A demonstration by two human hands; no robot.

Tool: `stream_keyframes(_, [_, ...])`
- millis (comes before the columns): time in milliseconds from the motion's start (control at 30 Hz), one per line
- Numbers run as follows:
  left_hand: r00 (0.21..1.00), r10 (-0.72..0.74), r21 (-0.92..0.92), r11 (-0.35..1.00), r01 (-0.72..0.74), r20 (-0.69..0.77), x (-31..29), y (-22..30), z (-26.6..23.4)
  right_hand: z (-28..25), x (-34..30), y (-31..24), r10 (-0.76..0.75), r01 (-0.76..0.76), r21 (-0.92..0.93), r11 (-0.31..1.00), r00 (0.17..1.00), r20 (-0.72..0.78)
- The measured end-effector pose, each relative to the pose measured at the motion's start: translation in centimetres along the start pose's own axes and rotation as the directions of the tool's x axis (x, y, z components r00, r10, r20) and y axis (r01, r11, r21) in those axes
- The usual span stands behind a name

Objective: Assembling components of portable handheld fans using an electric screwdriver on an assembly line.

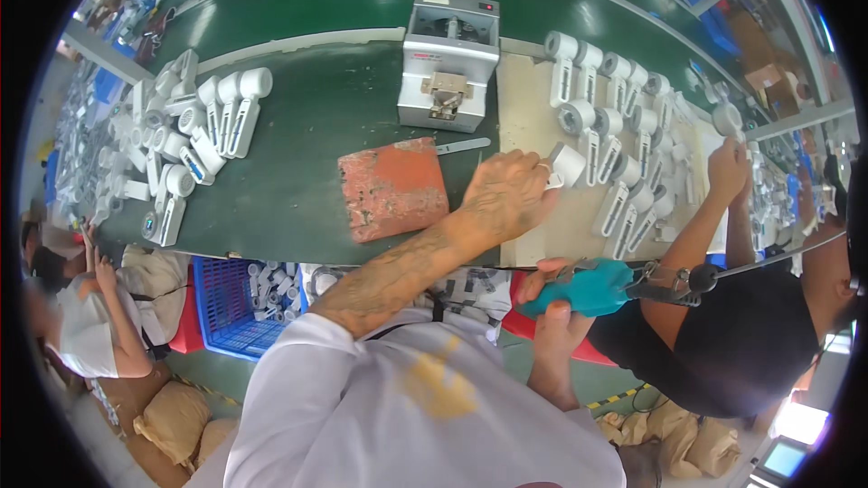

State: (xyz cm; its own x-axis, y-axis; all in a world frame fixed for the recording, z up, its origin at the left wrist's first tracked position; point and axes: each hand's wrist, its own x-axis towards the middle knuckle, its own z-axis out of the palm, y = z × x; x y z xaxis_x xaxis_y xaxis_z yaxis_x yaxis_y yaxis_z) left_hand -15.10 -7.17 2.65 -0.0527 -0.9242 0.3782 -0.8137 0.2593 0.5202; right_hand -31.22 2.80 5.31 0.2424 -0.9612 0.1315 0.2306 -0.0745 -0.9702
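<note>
My left hand (pixel 508 193) reaches across to the right side of the bench, its fingers closed on a white handheld fan (pixel 567 165) with a round head. Much of that fan's handle is hidden by the hand. Close to my body, my right hand (pixel 553 314) is wrapped round a teal power screwdriver (pixel 592 287), whose dark front end points right and joins a cable or hanger. A worn red pad (pixel 394 188) lies on the bench left of my left hand. Behind it is a thin light-coloured strip (pixel 464 145).
A grey screw-feeder machine (pixel 449 68) stands at the back middle. White fans (pixel 237 108) cluster at left, and rows of similar fans (pixel 615 122) lie at right. Below is a blue basket (pixel 242 343) of white parts. A co-worker's arm (pixel 714 194) reaches in at right.
</note>
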Motion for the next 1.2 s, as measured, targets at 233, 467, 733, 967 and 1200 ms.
stream_keyframes(233, [0.997,0.010,-0.027,1.000,-0.012,-0.079,-7.6,-7.1,-7.0,2.4,3.8,0.6,-0.031,0.029,0.026,0.999,0.996,0.084])
stream_keyframes(467, [0.990,-0.144,-0.127,0.982,0.143,0.000,-9.1,-10.3,-9.0,7.0,9.0,1.4,-0.040,0.025,0.129,0.991,0.992,0.119])
stream_keyframes(733, [0.997,-0.059,-0.111,0.992,0.054,-0.045,-7.4,-12.0,-8.8,10.0,15.0,2.7,-0.287,0.272,0.194,0.943,0.956,0.058])
stream_keyframes(967, [0.996,0.007,-0.010,1.000,-0.008,-0.085,-8.3,-11.6,-9.1,13.4,20.7,3.6,-0.365,0.359,0.071,0.931,0.926,0.097])
stream_keyframes(1200, [0.998,0.016,-0.001,1.000,-0.016,-0.058,-8.4,-11.8,-8.9,15.5,22.7,5.5,-0.403,0.409,-0.024,0.912,0.905,0.140])
